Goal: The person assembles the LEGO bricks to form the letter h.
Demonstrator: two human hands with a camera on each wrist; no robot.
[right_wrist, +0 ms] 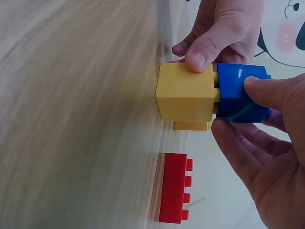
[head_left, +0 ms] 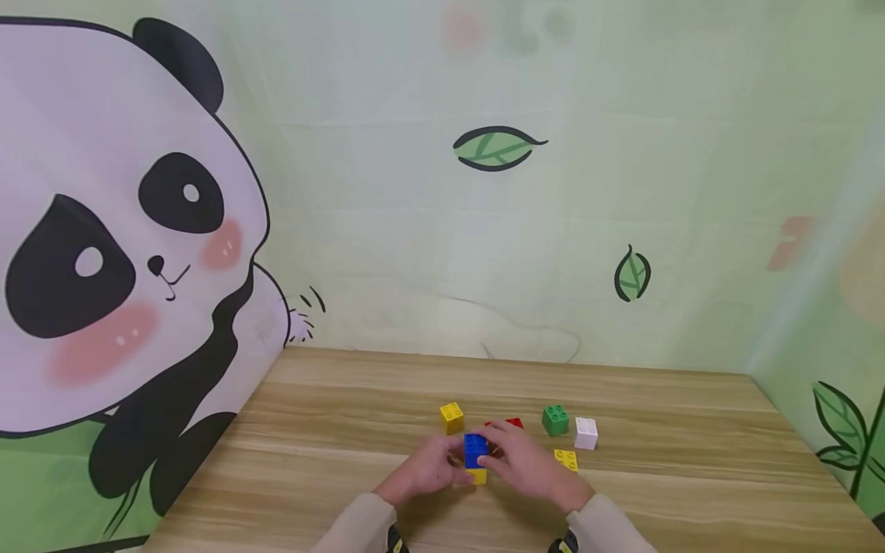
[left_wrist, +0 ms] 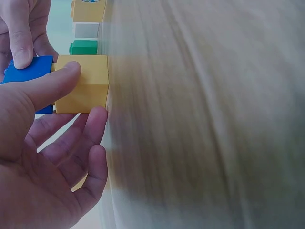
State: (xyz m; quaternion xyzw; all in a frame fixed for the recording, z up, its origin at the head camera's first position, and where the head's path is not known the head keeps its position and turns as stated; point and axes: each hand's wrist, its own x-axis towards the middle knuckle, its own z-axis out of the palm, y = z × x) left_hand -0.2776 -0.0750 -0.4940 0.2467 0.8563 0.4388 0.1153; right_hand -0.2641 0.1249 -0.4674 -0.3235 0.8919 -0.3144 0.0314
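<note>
A yellow brick (head_left: 478, 476) stands on the wooden table (head_left: 311, 415), and a blue brick (head_left: 475, 449) sits on top of it with the studs showing in a small gap between them. My left hand (head_left: 432, 468) pinches the yellow brick (left_wrist: 82, 84) between thumb and fingers. My right hand (head_left: 528, 461) grips the blue brick (right_wrist: 240, 93) with thumb and fingers. In the right wrist view the yellow brick (right_wrist: 186, 93) rests against the table, and a red brick (right_wrist: 173, 188) lies just beside it.
Loose bricks lie behind the hands: a yellow one (head_left: 452, 417), a red one (head_left: 513, 423), a green one (head_left: 555, 420), a white one (head_left: 585, 433) and a flat yellow one (head_left: 566, 459). Printed walls with a panda enclose the table at the back and sides.
</note>
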